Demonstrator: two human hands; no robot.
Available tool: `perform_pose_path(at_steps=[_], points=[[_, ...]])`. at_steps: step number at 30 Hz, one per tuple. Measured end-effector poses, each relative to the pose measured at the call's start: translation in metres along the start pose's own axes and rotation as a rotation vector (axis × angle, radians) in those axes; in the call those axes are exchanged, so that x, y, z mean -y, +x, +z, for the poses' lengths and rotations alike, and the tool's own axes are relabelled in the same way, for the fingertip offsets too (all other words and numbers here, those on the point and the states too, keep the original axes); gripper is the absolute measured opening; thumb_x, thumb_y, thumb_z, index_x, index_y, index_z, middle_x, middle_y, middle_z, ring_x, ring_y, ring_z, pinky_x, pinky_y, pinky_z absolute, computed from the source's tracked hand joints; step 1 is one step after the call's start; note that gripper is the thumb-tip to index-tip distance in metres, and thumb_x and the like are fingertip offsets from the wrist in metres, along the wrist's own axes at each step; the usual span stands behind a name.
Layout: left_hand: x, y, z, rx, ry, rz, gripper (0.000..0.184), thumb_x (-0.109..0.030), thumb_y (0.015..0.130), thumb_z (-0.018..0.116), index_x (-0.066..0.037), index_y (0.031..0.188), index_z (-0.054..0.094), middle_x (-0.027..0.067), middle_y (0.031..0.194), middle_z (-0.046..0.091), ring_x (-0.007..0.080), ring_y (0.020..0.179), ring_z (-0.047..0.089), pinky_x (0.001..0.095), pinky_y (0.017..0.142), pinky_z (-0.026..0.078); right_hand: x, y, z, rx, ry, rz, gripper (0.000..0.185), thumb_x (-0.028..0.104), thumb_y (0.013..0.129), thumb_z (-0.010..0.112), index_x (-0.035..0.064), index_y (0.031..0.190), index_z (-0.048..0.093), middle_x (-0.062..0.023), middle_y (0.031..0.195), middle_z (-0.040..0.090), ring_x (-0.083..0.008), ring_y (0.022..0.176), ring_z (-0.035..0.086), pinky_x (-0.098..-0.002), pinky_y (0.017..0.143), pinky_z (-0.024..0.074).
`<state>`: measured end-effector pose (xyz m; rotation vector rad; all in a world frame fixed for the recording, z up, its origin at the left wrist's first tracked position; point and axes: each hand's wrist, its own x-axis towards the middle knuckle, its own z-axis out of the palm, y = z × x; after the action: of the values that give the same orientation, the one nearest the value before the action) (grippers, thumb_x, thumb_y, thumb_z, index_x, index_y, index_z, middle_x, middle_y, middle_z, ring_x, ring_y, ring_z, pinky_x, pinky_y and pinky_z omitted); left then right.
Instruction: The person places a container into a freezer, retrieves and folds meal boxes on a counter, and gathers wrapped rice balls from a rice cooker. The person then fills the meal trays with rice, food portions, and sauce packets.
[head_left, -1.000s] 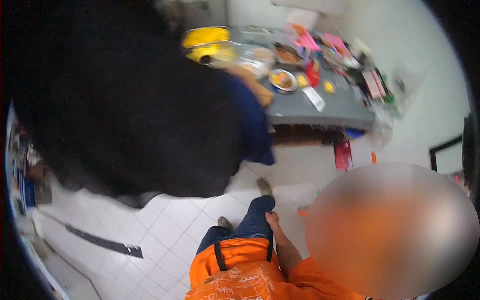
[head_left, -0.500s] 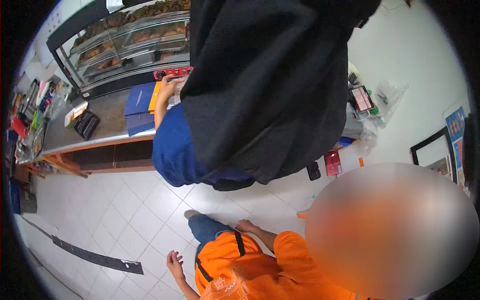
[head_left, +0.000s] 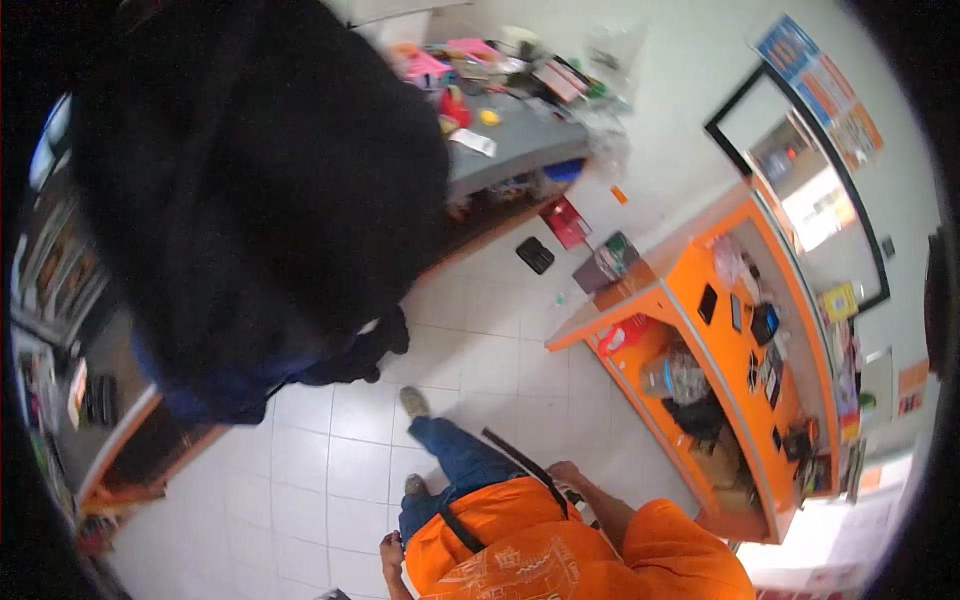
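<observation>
At the bottom my own body shows in an orange printed shirt [head_left: 530,550] and jeans [head_left: 465,455], one foot ahead of the other on white tiles [head_left: 460,355]. My left hand [head_left: 392,550] hangs beside my hip, its fingers loosely curled and slightly apart, with nothing visible in them. On the other side, my right hand [head_left: 566,473] is closed near the black strap [head_left: 515,455] that crosses my waist. Something small, whitish and green shows just below it, too blurred to name. Whether that hand holds it is hidden.
A person in a black top [head_left: 260,190] stands close on the left, by a counter [head_left: 125,400]. Ahead are a cluttered grey table [head_left: 520,140], a red box [head_left: 567,222] and a black object [head_left: 535,255] on the floor. An orange shelf unit [head_left: 690,290] stands right, under a black-framed mirror [head_left: 850,200].
My view has turned right: the person in black has shifted left, and the orange shelf unit has come into view. My legs have stepped, and the strap now swings out by my right hand.
</observation>
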<state>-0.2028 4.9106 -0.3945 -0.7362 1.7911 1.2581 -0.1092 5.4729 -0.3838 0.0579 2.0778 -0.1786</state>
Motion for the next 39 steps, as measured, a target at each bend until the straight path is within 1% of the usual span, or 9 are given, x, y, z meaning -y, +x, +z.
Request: perform_pose_path(at_steps=[2, 4, 8, 15, 21, 28, 30, 35, 39], points=[[-0.065, 0.006, 0.009, 0.065, 0.092, -0.044, 0.042, -0.039, 0.103, 0.052, 0.0, 0.11, 0.065, 0.0019, 0.077, 0.058, 0.0111, 0.061, 0.05, 0.0318, 0.05, 0.043, -0.025, -0.007, 0.073, -0.06, 1.766, 0.362, 0.047, 0.035, 0.102, 0.058, 0.0111, 0.142, 0.055, -0.0117, 0.131, 0.064, -0.029, 0.107, 0.065, -0.0469, 0.093, 0.0547], [-0.094, 0.064, 0.019, 0.216, 0.276, -0.006, 0.072, -0.064, 0.1, 0.045, -0.001, 0.132, 0.057, 0.0169, 0.118, 0.064, 0.0221, 0.097, 0.062, 0.0378, 0.068, 0.055, -0.018, -0.027, 0.023, -0.056, 1.79, 0.614, 0.048, 0.038, 0.102, 0.058, 0.0106, 0.141, 0.056, -0.0133, 0.129, 0.065, -0.029, 0.107, 0.065, -0.0456, 0.092, 0.0548], [-0.24, 0.15, 0.124, 0.378, 0.691, 0.483, 0.061, -0.046, 0.107, 0.04, 0.007, 0.135, 0.055, 0.0302, 0.141, 0.054, 0.0414, 0.137, 0.047, 0.0416, 0.115, 0.036, -0.079, 0.044, -0.02, -0.54, 2.078, 0.413, 0.042, 0.034, 0.1, 0.063, 0.0077, 0.133, 0.06, -0.0093, 0.115, 0.069, -0.02, 0.094, 0.069, -0.0351, 0.08, 0.0569], [-0.581, 0.303, 0.538, 0.44, 0.669, 0.511, 0.054, -0.045, 0.102, 0.056, -0.003, 0.136, 0.057, 0.0204, 0.135, 0.062, 0.0363, 0.123, 0.06, 0.0413, 0.105, 0.046, -0.34, 0.261, -0.277, -1.154, 1.983, 0.397, 0.032, 0.024, 0.099, 0.064, 0.0059, 0.126, 0.062, -0.0062, 0.097, 0.07, -0.0147, 0.076, 0.066, -0.0275, 0.065, 0.0527], [-0.689, 0.613, 0.84, 0.345, 0.851, 0.778, 0.059, -0.039, 0.1, 0.063, -0.001, 0.143, 0.049, 0.0233, 0.145, 0.052, 0.0354, 0.135, 0.05, 0.0449, 0.115, 0.037, -0.593, 0.564, -0.327, -1.036, 2.621, 0.133, 0.036, 0.034, 0.101, 0.059, 0.0049, 0.123, 0.056, -0.0042, 0.104, 0.058, -0.0154, 0.086, 0.056, -0.0324, 0.074, 0.0485], [-0.787, 0.812, 1.067, 0.162, 0.879, 0.672, 0.123, -0.072, 0.075, 0.074, 0.016, 0.147, 0.025, 0.0357, 0.149, 0.035, 0.0471, 0.138, 0.041, 0.0487, 0.115, 0.037, -0.785, 0.787, -0.382, -0.69, 2.293, 0.772, 0.099, 0.063, 0.091, 0.063, 0.0049, 0.16, 0.022, -0.0142, 0.162, 0.031, -0.0286, 0.135, 0.045, -0.0452, 0.115, 0.027], [-0.752, 0.838, 1.1, 0.164, 0.944, 0.734, 0.127, -0.073, 0.07, 0.077, 0.015, 0.146, 0.026, 0.0352, 0.147, 0.037, 0.0439, 0.139, 0.041, 0.0481, 0.114, 0.037, -0.79, 0.785, -0.403, -0.648, 2.258, 0.778, 0.092, 0.062, 0.087, 0.07, -0.0007, 0.147, 0.041, -0.0149, 0.132, 0.052, -0.0264, 0.108, 0.056, -0.0434, 0.096, 0.0425], [-0.706, 0.822, 1.041, 0.283, 0.798, 0.398, 0.111, -0.058, 0.069, 0.085, 0.008, 0.143, 0.035, 0.0258, 0.136, 0.052, 0.0338, 0.127, 0.053, 0.0442, 0.107, 0.043, -0.769, 0.744, -0.401, -0.667, 2.576, 0.355, 0.093, 0.066, 0.084, 0.072, -0.004, 0.142, 0.052, -0.0202, 0.148, 0.052, -0.0295, 0.135, 0.052, -0.042, 0.112, 0.0398], [-0.658, 0.76, 0.963, 0.309, 0.487, 0.104, 0.091, -0.037, 0.074, 0.092, 0.0, 0.141, 0.043, 0.0153, 0.125, 0.066, 0.0239, 0.114, 0.064, 0.0395, 0.1, 0.051, -0.743, 0.749, -0.368, -0.398, 1.601, 0.597, 0.098, 0.07, 0.081, 0.071, -0.004, 0.143, 0.051, -0.0217, 0.141, 0.058, -0.0332, 0.124, 0.061, -0.0418, 0.106, 0.0454]])
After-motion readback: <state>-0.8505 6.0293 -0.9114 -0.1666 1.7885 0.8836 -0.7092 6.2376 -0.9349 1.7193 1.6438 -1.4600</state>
